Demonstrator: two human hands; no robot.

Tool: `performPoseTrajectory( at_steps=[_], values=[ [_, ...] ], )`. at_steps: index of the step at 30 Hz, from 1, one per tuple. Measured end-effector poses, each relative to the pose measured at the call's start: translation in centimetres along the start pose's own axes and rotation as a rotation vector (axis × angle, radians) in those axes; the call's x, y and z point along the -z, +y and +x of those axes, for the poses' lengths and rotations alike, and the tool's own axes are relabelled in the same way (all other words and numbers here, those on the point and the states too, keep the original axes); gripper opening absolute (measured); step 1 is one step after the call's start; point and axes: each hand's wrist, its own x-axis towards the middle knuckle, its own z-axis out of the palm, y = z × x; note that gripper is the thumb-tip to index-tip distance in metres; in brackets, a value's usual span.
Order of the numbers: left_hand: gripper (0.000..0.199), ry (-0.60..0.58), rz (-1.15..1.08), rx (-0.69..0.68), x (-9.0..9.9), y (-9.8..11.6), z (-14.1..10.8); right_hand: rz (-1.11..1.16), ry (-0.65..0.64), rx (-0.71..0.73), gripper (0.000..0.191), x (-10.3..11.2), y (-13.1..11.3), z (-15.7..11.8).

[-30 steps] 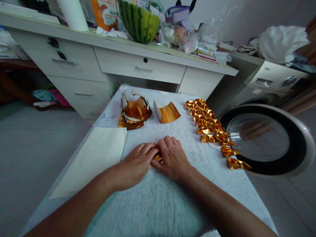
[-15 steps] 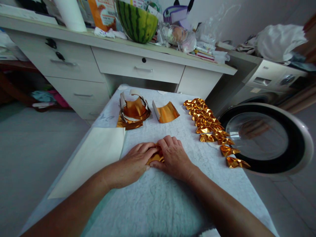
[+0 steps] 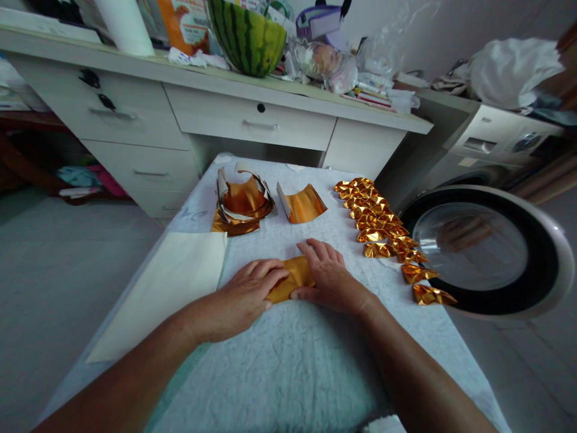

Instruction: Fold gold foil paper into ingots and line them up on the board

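Note:
A folded piece of gold foil paper (image 3: 293, 278) lies on the cloth-covered table between my hands. My left hand (image 3: 250, 288) holds its left end, with thumb and fingers closed over the edge. On the right end rests my right hand (image 3: 331, 276), its thumb at the near edge and its fingers at the far edge. Beyond them stand a curled stack of gold foil sheets (image 3: 246, 198) and a single curved gold sheet (image 3: 304, 205). Folded gold foil ingots (image 3: 376, 219) sit in rows along the table's right edge.
A cream paper sheet (image 3: 166, 288) lies on the table's left side. Behind is a white desk (image 3: 252, 123) carrying a cut watermelon (image 3: 247, 39), a paper roll (image 3: 126, 27) and plastic bags. The open washing machine door (image 3: 487, 249) stands close to the table's right edge.
My right hand has slid to the right along the gold foil paper, so more of its middle shows. The left hand stays at about the same place.

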Motion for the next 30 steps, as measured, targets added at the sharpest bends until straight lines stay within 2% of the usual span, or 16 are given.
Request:
performPoseTrajectory(
  at_steps=[11, 26, 30],
  values=[
    [0.055, 0.012, -0.013, -0.023, 0.6, 0.5, 0.0, 0.027, -0.125, -0.011, 0.094, 1.4, 1.6, 0.0],
    [0.054, -0.029, -0.020, 0.007, 0.7, 0.6, -0.2, 0.131, -0.144, 0.134, 0.078, 2.3, 3.2, -0.5],
    [0.057, -0.030, -0.035, 0.001, 0.8, 0.5, -0.4, 0.156, -0.100, 0.177, 0.076, 2.3, 3.9, -0.8]
  ],
)
